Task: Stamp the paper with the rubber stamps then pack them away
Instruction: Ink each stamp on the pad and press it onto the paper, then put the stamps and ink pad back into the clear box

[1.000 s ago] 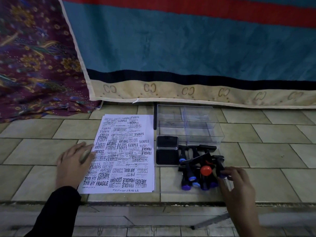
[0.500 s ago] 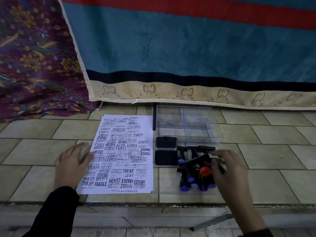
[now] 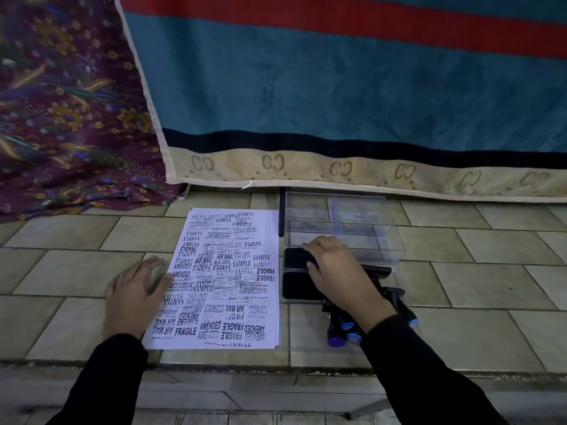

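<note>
Stamps (image 3: pixel 339 331) are lying heaped beside the ink pad (image 3: pixel 294 259), light and stiff I am guessing, best pinched by the blue-capped handles. My right hand (image 3: pixel 337 271) is curling over the pad; what it is holding, I cannot tell. My left hand (image 3: pixel 135 291) is lying flat on the paper (image 3: pixel 227 271).

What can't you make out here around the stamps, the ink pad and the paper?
Head view only.
Whether the right hand holds a stamp over the ink pad: its own back hides the fingers.
Most of the stamps: covered by the right hand and its sleeve.
The fine print on the paper: too small.
Part of the paper's left edge: under the left hand.
</note>
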Motion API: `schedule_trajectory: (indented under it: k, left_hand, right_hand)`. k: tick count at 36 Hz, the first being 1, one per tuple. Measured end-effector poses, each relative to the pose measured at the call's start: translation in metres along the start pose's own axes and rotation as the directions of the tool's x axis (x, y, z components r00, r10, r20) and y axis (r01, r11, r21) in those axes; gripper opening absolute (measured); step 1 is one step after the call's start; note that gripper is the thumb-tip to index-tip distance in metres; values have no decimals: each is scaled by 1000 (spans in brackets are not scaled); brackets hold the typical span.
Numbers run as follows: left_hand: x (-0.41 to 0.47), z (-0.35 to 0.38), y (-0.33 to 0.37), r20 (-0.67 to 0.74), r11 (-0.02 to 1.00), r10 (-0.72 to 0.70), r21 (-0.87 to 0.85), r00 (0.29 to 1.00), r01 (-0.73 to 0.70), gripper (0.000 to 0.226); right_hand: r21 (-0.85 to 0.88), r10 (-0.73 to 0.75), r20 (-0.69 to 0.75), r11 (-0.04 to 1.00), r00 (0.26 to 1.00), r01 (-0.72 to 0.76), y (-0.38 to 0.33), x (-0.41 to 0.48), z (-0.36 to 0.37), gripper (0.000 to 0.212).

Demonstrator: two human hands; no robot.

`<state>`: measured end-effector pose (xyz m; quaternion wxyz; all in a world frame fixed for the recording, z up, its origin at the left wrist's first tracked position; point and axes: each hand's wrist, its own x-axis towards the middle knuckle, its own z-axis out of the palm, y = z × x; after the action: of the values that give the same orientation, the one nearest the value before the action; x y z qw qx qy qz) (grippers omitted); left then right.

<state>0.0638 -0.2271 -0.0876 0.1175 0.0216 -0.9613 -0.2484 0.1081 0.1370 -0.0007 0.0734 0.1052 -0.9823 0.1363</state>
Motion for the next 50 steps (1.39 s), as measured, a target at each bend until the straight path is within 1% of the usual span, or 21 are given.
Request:
schedule_trajectory:
  k: [4, 6, 7, 8, 9, 10, 11, 12, 14, 15, 17, 19, 21, 25, 28, 31, 32, 37, 43, 48, 50]
  left_hand:
    - [0, -1, 1, 5, 999, -19, -47, 1000, 19, 61]
    - [0, -1, -3, 19, 989, -66, -134, 998, 68, 61]
    - [0, -3, -5, 42, 965, -109, -236, 993, 116, 62]
    - [0, -4, -5, 69, 915, -149, -369, 986, 164, 61]
    - [0, -6, -3, 100, 839, -179, -504, 979, 205, 57]
    - [-1, -8, 0, 112, 773, -196, -594, 974, 224, 51]
    - [-1, -10, 4, 100, 740, -204, -636, 974, 220, 48]
    - [-1, -13, 9, 87, 737, -201, -642, 976, 209, 46]
    - [-3, -17, 25, 72, 778, -170, -602, 983, 179, 42]
    - [-4, -17, 36, 61, 813, -120, -567, 991, 133, 40]
    - [-10, -15, 64, 52, 865, 36, -501, 998, -5, 39]
    - [-20, -8, 97, 107, 870, 172, -482, 979, -100, 44]
    - [-30, 3, 124, 165, 878, 274, -446, 947, -176, 46]
    - [-41, 29, 149, 179, 905, 381, -276, 907, -325, 43]
    - [-46, 42, 147, 183, 925, 365, -182, 913, -333, 40]
    - [-49, 50, 139, 189, 936, 349, -120, 918, -331, 36]
    - [-50, 51, 138, 187, 936, 351, -107, 918, -336, 35]
    - [-52, 53, 136, 182, 933, 358, -100, 916, -345, 33]
    - [-52, 53, 136, 174, 934, 355, -109, 918, -341, 32]
    - [-52, 54, 135, 174, 936, 351, -107, 920, -337, 32]
    - [-52, 54, 135, 170, 935, 353, -109, 920, -338, 32]
  right_hand:
    - [18, -11, -31, 1000, 999, 12, -1, -6, 3, 37]
    - [25, -17, -46, 1000, 999, 18, -3, -8, 3, 36]
    - [23, -18, -54, 1000, 998, 20, -4, -10, 2, 36]
    - [16, -19, -62, 1000, 998, 20, -5, -12, 2, 36]
    - [8, -20, -67, 1000, 998, 20, -6, -13, 2, 36]
    - [1, -22, -70, 1000, 997, 22, -7, -16, 2, 36]
    - [0, -23, -70, 1000, 997, 23, -8, -18, 2, 36]
    - [0, -23, -70, 1000, 997, 23, -10, -20, 2, 37]
    - [3, -19, -73, 1000, 997, 19, -12, -26, 3, 38]
    - [4, -13, -74, 1000, 997, 14, -14, -29, 4, 38]
    - [-2, -5, -88, 1000, 996, 5, -17, -35, 6, 37]
    - [-11, -14, -125, 1000, 992, 13, -18, -40, 9, 36]
    - [-45, -34, -142, 999, 989, 28, -17, -44, 13, 42]
    - [-80, -52, -105, 996, 993, 43, -12, -47, 21, 54]
    - [-98, -30, -49, 995, 998, 25, -10, -45, 25, 49]
    - [-5, -23, -15, 1000, 1000, 23, -8, -42, 26, 33]
    - [19, -26, -2, 999, 1000, 26, -7, -40, 25, 34]
    - [32, -82, 124, 996, 989, 79, -1, -24, 20, 52]
    - [-9, -55, 245, 998, 968, 59, 3, -8, 23, 54]
    - [-12, -94, 250, 995, 964, 100, 5, -4, 24, 54]
    - [47, -113, 231, 993, 966, 104, 4, -4, 20, 55]
